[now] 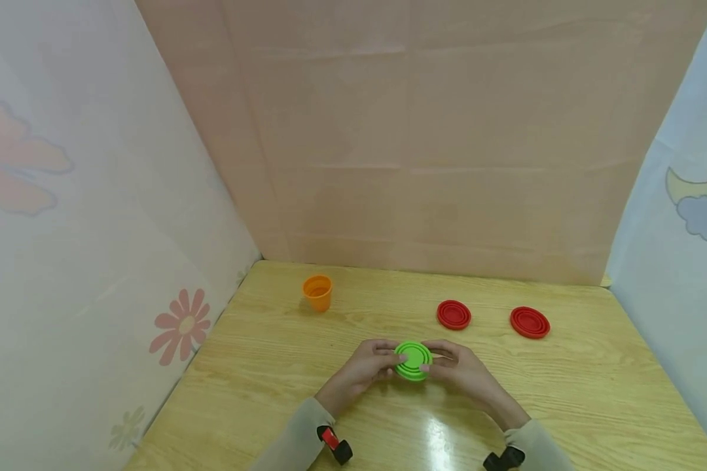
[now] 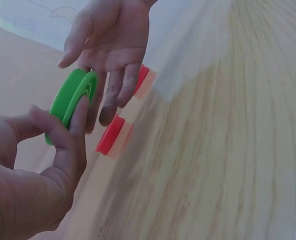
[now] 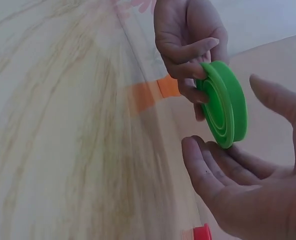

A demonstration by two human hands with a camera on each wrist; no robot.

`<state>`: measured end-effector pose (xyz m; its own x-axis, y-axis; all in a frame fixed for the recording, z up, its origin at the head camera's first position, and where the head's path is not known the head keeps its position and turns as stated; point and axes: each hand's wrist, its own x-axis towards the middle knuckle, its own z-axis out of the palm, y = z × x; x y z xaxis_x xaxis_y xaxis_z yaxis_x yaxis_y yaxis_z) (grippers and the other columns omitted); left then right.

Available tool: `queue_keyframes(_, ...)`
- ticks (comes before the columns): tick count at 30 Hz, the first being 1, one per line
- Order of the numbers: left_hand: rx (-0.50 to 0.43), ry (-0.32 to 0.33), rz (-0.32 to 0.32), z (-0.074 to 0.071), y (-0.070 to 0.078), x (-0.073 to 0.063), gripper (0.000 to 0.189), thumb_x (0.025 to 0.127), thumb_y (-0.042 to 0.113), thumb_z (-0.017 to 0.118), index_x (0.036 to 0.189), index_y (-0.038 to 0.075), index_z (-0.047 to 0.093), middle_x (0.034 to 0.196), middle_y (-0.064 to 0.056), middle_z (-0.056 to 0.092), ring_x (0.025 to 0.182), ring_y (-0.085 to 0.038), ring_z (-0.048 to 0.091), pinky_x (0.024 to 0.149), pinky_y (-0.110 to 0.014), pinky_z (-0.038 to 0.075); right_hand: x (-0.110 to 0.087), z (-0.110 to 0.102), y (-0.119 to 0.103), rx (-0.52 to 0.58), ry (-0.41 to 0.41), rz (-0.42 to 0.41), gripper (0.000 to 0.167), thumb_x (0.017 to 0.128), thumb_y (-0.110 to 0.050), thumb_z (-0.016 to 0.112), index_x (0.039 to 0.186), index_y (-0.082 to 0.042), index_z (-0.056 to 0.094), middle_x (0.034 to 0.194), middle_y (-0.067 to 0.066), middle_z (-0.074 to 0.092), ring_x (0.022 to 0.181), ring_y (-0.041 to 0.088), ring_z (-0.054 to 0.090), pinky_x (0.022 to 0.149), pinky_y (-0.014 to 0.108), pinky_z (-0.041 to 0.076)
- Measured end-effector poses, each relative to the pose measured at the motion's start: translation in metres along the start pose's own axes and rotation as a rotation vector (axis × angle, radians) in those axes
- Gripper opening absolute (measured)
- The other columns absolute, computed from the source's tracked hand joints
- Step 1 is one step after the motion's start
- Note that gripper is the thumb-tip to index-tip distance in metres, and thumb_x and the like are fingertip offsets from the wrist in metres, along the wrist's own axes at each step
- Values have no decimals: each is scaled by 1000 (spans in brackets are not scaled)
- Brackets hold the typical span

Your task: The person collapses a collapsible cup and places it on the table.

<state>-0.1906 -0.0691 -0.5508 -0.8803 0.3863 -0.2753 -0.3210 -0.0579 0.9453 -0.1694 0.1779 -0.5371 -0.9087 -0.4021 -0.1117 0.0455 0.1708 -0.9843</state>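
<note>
The left hand pinches a green disc by its left edge, the thumb lying over the ringed face, so that grip is narrow and holds the disc. The disc is held above the table, near the middle of the scene, its concentric rings facing the person and its face tilted. The right hand is at the disc's right side with a wide, loose grip: in both wrist views its thumb stands apart from the disc and its fingers reach toward the rim, though whether the fingertips touch it I cannot tell. Beyond the hands, to the far right, two red discs with similar rings lie flat on the wood, well apart from each other. An orange cup stands upright at the far left of the table. A tan backdrop rises behind the far edge, and a pale sheet printed with a red flower stands along the left. Both forearms wear light sleeves and dark wrist straps.
</note>
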Motion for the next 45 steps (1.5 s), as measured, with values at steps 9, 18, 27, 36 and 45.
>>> queue_keyframes(9,18,-43,-10,-5,3,-2,38,98,16,75,131,1,67,105,-5,78,77,-5,65,61,-14,51,0,-2,4,-70,-73,-80,70,93,-19,80,153,0,47,155,27,51,135,39,58,102,32,54)
queue_keyframes(18,11,-63,-5,-3,5,-1,35,99,15,73,130,-1,69,101,-4,77,73,-4,61,60,-13,49,1,-3,4,-67,-64,-95,69,91,-19,82,151,-4,51,155,26,51,130,34,62,97,29,56)
queue_keyframes(27,108,-83,67,-7,14,1,41,101,37,72,131,9,72,109,-1,77,88,-13,71,72,-21,55,1,-2,-2,18,91,32,62,92,-26,82,145,-3,60,120,12,76,104,21,74,93,37,60)
queue_keyframes(36,253,-138,174,-17,21,-2,54,98,33,77,143,9,63,140,-4,67,114,-24,72,102,-48,59,1,-5,-2,98,132,57,58,99,-27,74,144,6,58,126,6,74,108,23,72,97,35,59)
queue_keyframes(45,362,-184,261,-15,27,-7,43,95,23,79,137,18,69,141,-1,66,117,-17,68,94,-34,62,-2,-14,1,220,-25,25,28,109,-28,57,122,-12,76,112,-11,77,104,11,71,99,34,58)
